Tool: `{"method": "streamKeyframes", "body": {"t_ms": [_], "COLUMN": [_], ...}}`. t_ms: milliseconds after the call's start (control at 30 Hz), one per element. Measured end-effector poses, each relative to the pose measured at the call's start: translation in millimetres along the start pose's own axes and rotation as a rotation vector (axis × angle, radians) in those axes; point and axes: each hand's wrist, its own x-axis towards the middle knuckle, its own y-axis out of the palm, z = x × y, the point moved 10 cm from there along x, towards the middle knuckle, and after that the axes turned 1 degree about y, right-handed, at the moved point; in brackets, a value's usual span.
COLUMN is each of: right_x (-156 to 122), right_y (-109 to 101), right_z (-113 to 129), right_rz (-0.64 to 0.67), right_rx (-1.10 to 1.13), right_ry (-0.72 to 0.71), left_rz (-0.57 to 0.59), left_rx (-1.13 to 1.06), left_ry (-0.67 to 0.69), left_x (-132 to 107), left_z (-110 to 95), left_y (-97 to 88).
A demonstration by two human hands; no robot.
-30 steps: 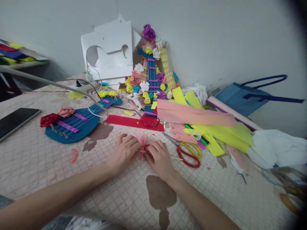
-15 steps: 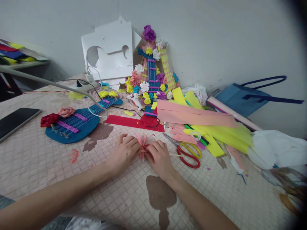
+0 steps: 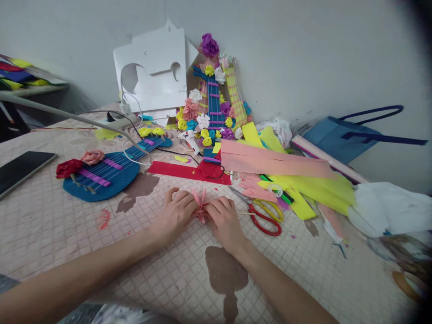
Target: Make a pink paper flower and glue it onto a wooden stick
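Both of my hands rest on the table near its middle, fingers curled and meeting around a small pink paper flower piece [image 3: 200,204]. My left hand [image 3: 175,215] pinches it from the left and my right hand [image 3: 225,222] pinches it from the right. A thin stick [image 3: 245,213] pokes out to the right of my right hand. Red and yellow handled scissors [image 3: 265,215] lie just right of that hand.
A blue felt guitar [image 3: 108,171] with red and pink roses lies at the left, a dark phone [image 3: 20,168] further left. Behind are a red felt strip [image 3: 182,171], a glue gun [image 3: 189,139], a flowered paper tower [image 3: 212,103], pink and yellow sheets [image 3: 276,164], a blue bag [image 3: 340,135].
My hands have stayed in place with only slight finger movement on the pink piece; the view has shifted a little.
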Motion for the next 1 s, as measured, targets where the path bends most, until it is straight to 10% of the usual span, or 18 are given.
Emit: {"method": "streamKeyframes", "body": {"t_ms": [767,1000], "right_x": [-4.8,-2.5], "right_y": [2.2,-11.2], "right_z": [27.3,4.0], "right_rz": [0.007,-0.067], "right_rx": [-0.039,0.095], "right_ry": [-0.072,0.056], "left_rz": [0.006,0.018], "left_rx": [0.017,0.065], "left_ry": [-0.093,-0.044], "left_x": [-2.4,-3.0], "left_z": [8.3,4.6], "left_y": [-1.1,1.5]}}
